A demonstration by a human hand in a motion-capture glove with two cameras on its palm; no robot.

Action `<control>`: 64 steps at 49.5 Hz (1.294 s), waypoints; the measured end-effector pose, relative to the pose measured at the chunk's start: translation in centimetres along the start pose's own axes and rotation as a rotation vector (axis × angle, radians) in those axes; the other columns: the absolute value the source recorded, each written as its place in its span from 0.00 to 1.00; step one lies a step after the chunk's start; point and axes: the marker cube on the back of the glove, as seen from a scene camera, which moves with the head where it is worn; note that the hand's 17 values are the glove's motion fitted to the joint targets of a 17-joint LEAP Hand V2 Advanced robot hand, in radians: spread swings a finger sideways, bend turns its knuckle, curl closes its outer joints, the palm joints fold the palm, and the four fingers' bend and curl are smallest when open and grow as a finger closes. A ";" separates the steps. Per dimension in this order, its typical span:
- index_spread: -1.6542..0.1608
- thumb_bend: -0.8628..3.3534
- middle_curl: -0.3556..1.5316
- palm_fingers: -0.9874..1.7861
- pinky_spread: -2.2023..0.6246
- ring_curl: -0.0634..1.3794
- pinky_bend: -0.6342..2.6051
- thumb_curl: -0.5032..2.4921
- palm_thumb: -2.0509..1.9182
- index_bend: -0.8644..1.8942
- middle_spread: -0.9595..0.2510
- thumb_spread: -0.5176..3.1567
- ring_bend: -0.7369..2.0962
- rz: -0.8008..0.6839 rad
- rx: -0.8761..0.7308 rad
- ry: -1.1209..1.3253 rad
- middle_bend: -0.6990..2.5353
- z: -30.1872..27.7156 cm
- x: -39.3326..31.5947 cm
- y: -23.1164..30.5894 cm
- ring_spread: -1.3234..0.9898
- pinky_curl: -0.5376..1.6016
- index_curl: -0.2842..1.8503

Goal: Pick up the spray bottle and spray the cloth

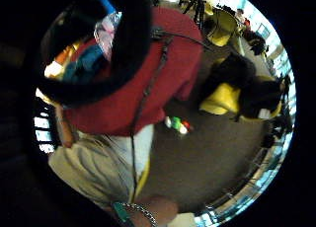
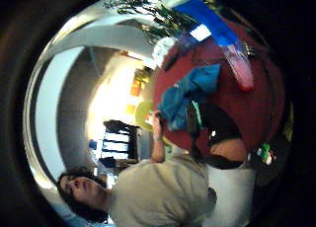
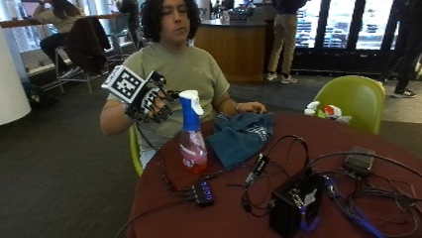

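A spray bottle (image 3: pixel 193 144) with a blue and white head and pink liquid stands upright on the round dark red table (image 3: pixel 231 213). Just right of it lies a crumpled blue cloth (image 3: pixel 240 134), also seen in the thumb side view as the cloth (image 2: pixel 190 96) beside the bottle (image 2: pixel 232 49). My gloved right hand (image 3: pixel 153 101) is raised above the table's edge, level with the bottle's head and just left of it. Its fingers are spread and relaxed and hold nothing. The person's bare left hand (image 3: pixel 250 107) rests at the cloth's far edge.
A black box (image 3: pixel 296 201), a small hub (image 3: pixel 202 191) and several tangled cables (image 3: pixel 356 188) cover the table's near and right side. A green chair (image 3: pixel 352 101) stands behind the table, with a small white and red thing (image 3: pixel 326 110) at the far rim.
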 end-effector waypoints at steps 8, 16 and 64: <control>0.75 0.22 0.37 0.63 0.81 0.27 0.35 0.29 0.70 0.33 0.82 0.45 0.46 0.058 0.188 -0.235 0.30 2.1 0.4 -2.6 0.56 0.42 0.21; 0.78 0.22 0.41 0.81 0.73 0.31 0.39 0.30 0.72 0.35 0.76 0.46 0.49 0.094 0.518 -0.453 0.35 3.7 1.0 -5.7 0.54 0.44 0.22; 0.79 0.21 0.47 0.58 0.77 0.37 0.36 0.35 0.70 0.41 0.81 0.52 0.44 -0.147 0.098 0.163 0.34 0.9 -1.6 1.5 0.55 0.47 0.35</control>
